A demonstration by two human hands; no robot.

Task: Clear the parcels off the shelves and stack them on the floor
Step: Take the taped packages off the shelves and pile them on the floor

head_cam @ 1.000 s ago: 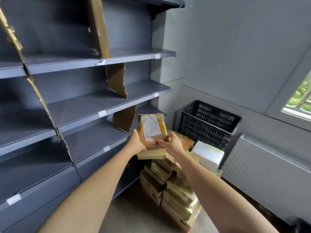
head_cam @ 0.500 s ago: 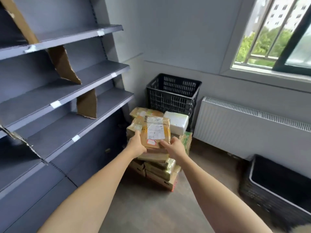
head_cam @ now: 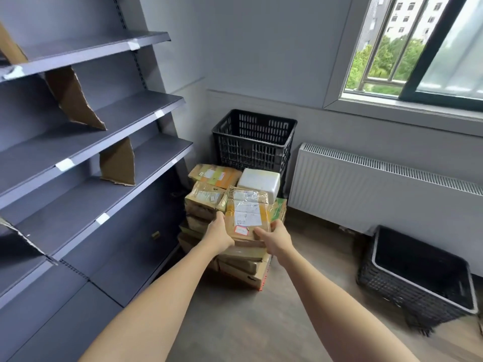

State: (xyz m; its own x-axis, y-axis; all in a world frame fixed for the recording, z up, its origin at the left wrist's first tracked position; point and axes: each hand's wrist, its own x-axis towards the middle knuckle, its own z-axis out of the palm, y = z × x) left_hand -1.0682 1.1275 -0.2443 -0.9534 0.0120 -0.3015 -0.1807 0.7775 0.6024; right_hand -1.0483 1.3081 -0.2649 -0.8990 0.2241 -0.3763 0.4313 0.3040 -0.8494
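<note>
1. Head view: my left hand (head_cam: pixel 219 235) and right hand (head_cam: pixel 277 239) grip the taped parcel (head_cam: pixel 247 214).
2. Change: parcel carried from shelf front to directly above floor stack (head_cam: pixel 235 265).
3. Meaning: lowering comes next, I judge.

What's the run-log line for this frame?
phase: carry to stack | left hand: holds taped parcel | right hand: holds same parcel | parcel: over floor stack | visible shelves: no parcels, cardboard dividers only

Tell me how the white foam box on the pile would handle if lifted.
The white foam box looks like expanded foam, so probably light for its bulk and stiff. Its corners could dent if squeezed hard. It sits flat on the parcel pile, so it seems unlikely to roll.
</note>
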